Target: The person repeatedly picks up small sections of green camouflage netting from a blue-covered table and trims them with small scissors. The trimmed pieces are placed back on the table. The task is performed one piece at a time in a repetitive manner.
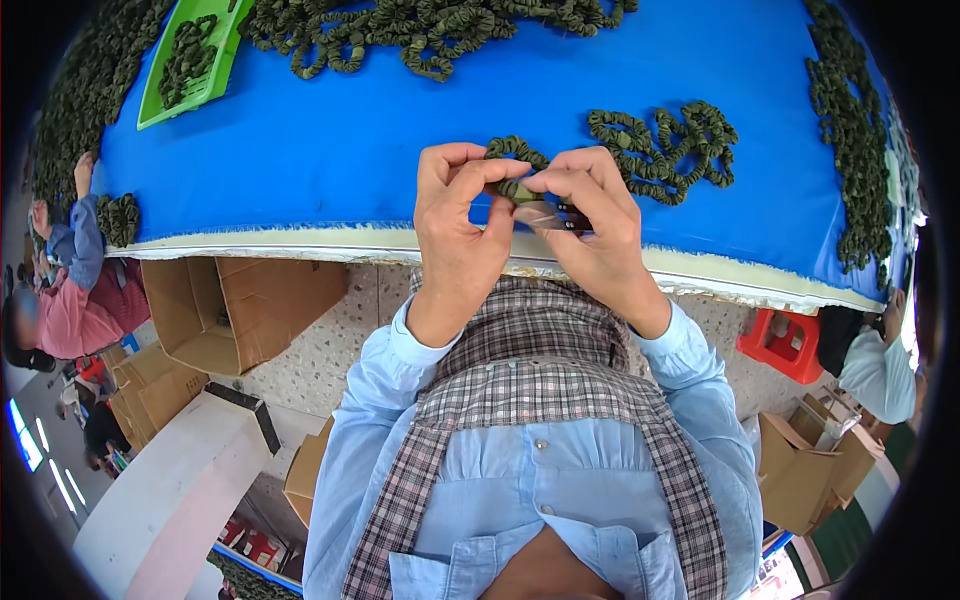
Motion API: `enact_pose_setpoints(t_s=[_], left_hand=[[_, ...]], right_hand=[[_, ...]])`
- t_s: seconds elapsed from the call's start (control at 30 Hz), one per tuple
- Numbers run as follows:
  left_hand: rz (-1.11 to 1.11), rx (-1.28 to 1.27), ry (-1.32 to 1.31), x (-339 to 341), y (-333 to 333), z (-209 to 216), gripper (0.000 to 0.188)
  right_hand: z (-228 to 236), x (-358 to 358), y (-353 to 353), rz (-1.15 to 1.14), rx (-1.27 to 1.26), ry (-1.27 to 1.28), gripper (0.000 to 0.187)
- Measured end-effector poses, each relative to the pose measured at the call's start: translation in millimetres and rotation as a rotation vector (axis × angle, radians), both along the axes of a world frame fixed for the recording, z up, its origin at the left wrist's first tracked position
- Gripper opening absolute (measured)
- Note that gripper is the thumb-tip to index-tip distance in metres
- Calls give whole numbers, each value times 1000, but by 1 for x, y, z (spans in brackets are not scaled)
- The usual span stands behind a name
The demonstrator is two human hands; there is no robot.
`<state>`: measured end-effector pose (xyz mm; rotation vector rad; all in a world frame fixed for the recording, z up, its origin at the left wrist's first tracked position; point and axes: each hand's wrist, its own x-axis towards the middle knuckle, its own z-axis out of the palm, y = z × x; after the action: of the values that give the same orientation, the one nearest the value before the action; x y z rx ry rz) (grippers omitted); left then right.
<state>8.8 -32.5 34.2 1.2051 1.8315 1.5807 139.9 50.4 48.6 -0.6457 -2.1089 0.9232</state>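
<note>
Just plain green scrunchie [511,146], both hands [460,215] [598,215]

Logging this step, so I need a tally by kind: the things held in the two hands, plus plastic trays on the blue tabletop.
Dark green scrunchie, held: 1
Metal-and-black hand tool, held: 1
Bright green plastic tray: 1
Total: 3

two foreground hands [458,222], one held scrunchie [514,145], one tool [545,215], one green tray [216,82] and perhaps four cardboard boxes [280,305].
</note>
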Motion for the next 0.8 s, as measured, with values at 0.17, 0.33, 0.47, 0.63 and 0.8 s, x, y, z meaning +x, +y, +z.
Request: enact_pose_setpoints(t_s=[0.17, 0.33, 0.47, 0.63, 0.8], left_hand=[[-12, 5, 37, -8, 2, 4, 20], [-185, -52, -602, -17, -2, -1, 16], [-222, -31, -802, -18, -1, 5, 19], [-236, 15, -892, -20, -2, 2, 23], [-256, -11, -904, -21, 0, 4, 21]], right_hand=[[-1, 4, 10, -10, -583, 128, 10], [8, 7, 18, 34, -1008, 107, 26], [7, 4, 20, 19, -1094, 147, 27], [4, 5, 24, 46, -1133, 130, 26], [4, 2, 22, 37, -1115, 131, 26]])
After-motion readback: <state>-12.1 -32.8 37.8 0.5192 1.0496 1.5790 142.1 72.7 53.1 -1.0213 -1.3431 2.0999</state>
